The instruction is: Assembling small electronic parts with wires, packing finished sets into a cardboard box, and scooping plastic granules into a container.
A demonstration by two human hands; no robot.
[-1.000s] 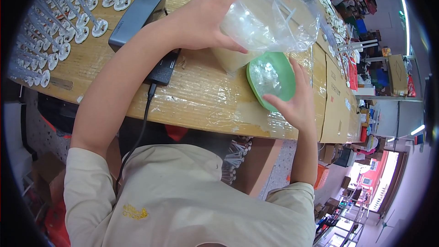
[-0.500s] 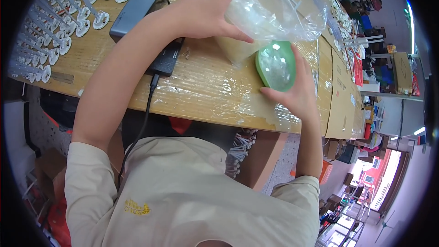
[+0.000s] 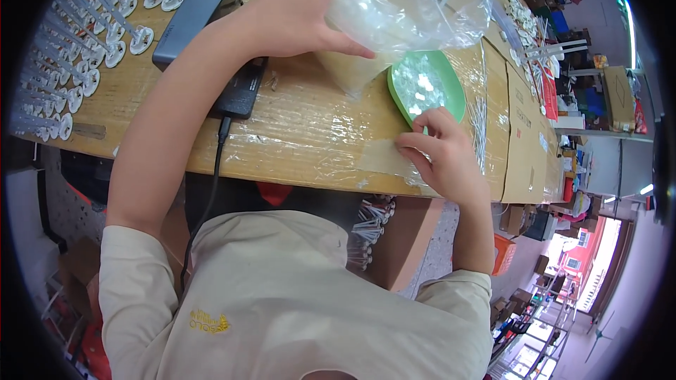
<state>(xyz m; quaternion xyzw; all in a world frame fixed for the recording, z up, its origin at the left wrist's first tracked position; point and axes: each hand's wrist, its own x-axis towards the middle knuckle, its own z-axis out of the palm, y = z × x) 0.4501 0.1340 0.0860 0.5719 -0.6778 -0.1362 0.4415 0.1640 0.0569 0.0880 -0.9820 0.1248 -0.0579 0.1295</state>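
Note:
My left hand (image 3: 310, 14) reaches across the table with its fingers closed on the upper side of a clear plastic bag (image 3: 422, 3). Small translucent pieces seem to fill the bag, and its lower corner rests on the tabletop; some of my fingers are out of sight at the upper edge. Just to the right of the bag's lower part lies a green bowl (image 3: 456, 88) holding many small, shiny, clear flat pieces (image 3: 419, 84). At the bowl's near rim is my right hand (image 3: 445, 158), fingers curled and pinched together. Whatever lies between those fingertips is hidden.
Many upright clear rods on round white bases (image 3: 84, 49) crowd the table's far left. A dark grey box (image 3: 201, 17) and a black device (image 3: 239, 91) with a cable (image 3: 217, 162) sit beside my left forearm. Thin rods (image 3: 481, 127) lie right of the bowl, near a cardboard sheet (image 3: 524, 134).
My right hand has let go of the bowl's right side and come nearer to me, its fingers now pinched. The bowl now sits flatter, showing its contents. My left hand still grips the bag.

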